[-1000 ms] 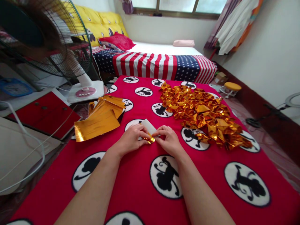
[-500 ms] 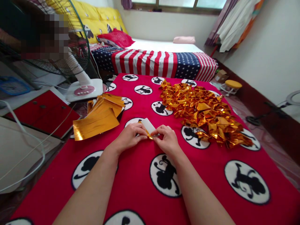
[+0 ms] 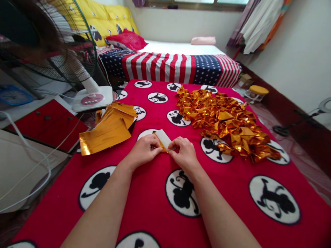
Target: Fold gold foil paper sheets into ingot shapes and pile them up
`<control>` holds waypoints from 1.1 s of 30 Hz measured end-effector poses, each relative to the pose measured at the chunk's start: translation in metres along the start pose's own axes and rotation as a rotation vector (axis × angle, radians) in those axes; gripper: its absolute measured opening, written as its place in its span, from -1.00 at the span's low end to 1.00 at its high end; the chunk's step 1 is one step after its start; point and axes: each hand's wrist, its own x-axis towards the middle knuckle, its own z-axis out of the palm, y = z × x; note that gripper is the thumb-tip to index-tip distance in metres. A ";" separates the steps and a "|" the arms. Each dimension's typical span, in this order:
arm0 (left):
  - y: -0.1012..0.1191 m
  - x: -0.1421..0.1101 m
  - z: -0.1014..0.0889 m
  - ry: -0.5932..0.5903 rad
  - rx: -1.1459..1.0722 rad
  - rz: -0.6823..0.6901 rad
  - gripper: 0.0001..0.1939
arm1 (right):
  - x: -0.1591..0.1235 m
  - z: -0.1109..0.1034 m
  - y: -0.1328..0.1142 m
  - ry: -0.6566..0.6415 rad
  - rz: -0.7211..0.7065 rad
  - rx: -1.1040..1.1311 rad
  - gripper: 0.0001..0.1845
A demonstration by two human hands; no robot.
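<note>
Gold-and-white foil paper [image 3: 163, 138], a small, partly folded piece, lies in the head view near the middle of a bright red cloth [image 3: 155, 193] printed with black monkey figures in white circles. Its plain white face shows at the far end, with a gold strip along the left edge running down to the near tip. The left hand [image 3: 145, 151] has its thumb and fingertips drawn together on the gold edge, pinching it, the other fingers curled. The right hand [image 3: 183, 153] meets it from the other side, thumb and forefinger closed in a pinch at the near right edge, so the fingertips of both hands are close together.

Left of the hands, a fanned stack of flat, shiny gold foil sheets [image 3: 106, 136] rests at the cloth's edge. To the right and farther back, a broad heap of crinkled, folded orange-gold foil pieces [image 3: 219, 119] spreads over the cloth, well apart from the paper. Beyond the stack stands a white-based electric fan [image 3: 93, 98] with a dark green-rimmed cage. Past the cloth's far edge is a bed with a red, white and blue stars-and-stripes cover [image 3: 165, 67].
</note>
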 end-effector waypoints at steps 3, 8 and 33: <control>0.002 0.001 0.001 0.020 0.004 -0.026 -0.84 | 0.000 0.000 0.000 -0.002 0.004 -0.003 -0.91; 0.005 0.002 0.002 0.011 0.042 -0.059 -0.81 | 0.000 -0.002 -0.003 -0.007 0.012 -0.007 -0.92; 0.006 0.003 0.009 0.061 0.145 -0.074 -0.80 | -0.001 -0.004 -0.003 -0.012 0.004 0.024 -0.91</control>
